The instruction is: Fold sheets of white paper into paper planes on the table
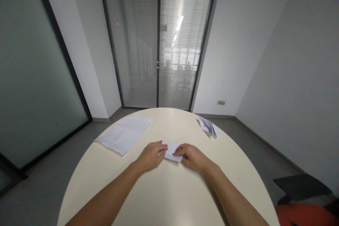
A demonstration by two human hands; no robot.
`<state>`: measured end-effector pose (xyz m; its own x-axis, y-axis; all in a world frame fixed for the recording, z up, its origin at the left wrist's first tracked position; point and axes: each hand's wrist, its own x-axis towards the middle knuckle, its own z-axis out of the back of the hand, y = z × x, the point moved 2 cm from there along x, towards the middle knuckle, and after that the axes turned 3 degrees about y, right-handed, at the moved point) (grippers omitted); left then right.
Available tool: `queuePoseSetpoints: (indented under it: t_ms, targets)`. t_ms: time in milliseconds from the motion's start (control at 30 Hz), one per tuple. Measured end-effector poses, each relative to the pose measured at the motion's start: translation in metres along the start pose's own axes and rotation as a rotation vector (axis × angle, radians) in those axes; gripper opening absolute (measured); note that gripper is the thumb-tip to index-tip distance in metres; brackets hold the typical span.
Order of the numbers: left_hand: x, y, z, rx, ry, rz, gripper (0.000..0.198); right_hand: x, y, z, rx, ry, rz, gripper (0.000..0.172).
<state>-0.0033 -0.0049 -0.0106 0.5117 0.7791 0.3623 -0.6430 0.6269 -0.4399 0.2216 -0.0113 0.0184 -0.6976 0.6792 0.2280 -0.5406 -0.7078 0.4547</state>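
Note:
A small folded piece of white paper (pixel 172 150) lies on the round cream table (pixel 169 190), near its middle. My left hand (pixel 151 155) rests on the paper's left edge with its fingers curled and pressed down on it. My right hand (pixel 191 156) presses the paper's right side, its fingers bent and close together. Both forearms reach in from the near edge of the table. Most of the paper is hidden under my fingers.
A larger creased white sheet (pixel 124 133) lies flat at the table's far left. A small folded paper piece (pixel 208 126) sits at the far right edge. A glass door with blinds (pixel 158 49) stands behind. A dark and red chair (pixel 304 197) is at lower right.

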Motion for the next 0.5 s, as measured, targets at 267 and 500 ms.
queuePoseSetpoints:
  t_ms: [267,500]
  targets:
    - [-0.001,-0.006,0.002,0.098,0.074,-0.143,0.032,-0.001,0.001,0.002,0.067,0.034,-0.049,0.053]
    - [0.001,-0.016,0.006,0.072,0.102,-0.239,0.026,0.005,0.001,-0.012,-0.111,-0.005,0.04,0.042]
